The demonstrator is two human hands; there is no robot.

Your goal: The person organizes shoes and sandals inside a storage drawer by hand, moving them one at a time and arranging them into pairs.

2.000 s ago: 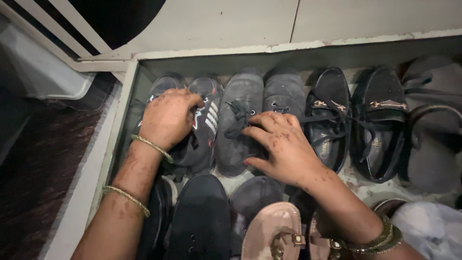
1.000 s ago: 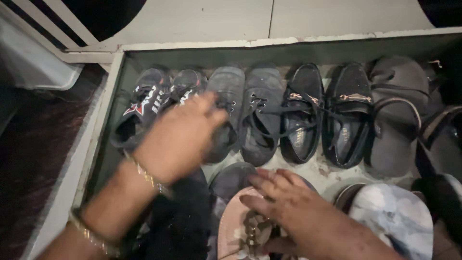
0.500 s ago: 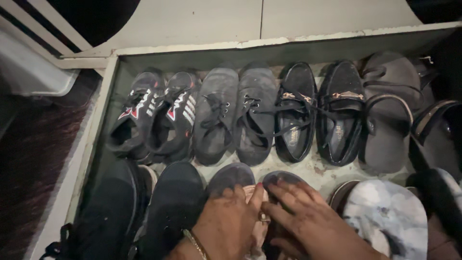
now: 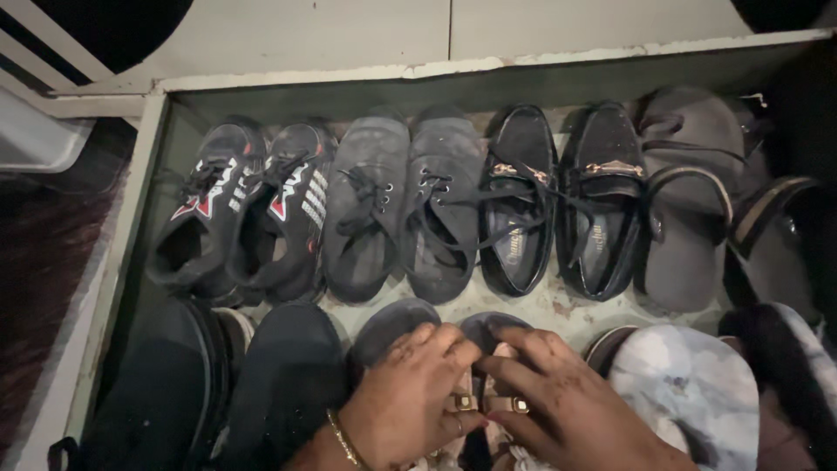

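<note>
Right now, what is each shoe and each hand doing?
Left hand: resting on the pink sandals, fingers curled.
Right hand: resting on the pink sandals beside the left hand.
Pink sandals: side by side, mostly covered by the hands.
Black sneakers: side by side, laced.
Grey lace-up shoes: side by side, laces loose.
Black loafers: side by side, upright.
Grey slippers: stacked, overlapping.

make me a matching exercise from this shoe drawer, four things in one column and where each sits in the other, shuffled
Things:
1. sneakers with white stripes
2. grey lace-up shoes
3. black loafers with gold bars
4. pink sandals

Places:
A. under both hands, front row
B. back row, far left
C. back row, right of the grey pair
D. back row, between sneakers and loafers

Pairs: 1-B, 2-D, 3-C, 4-A
</note>
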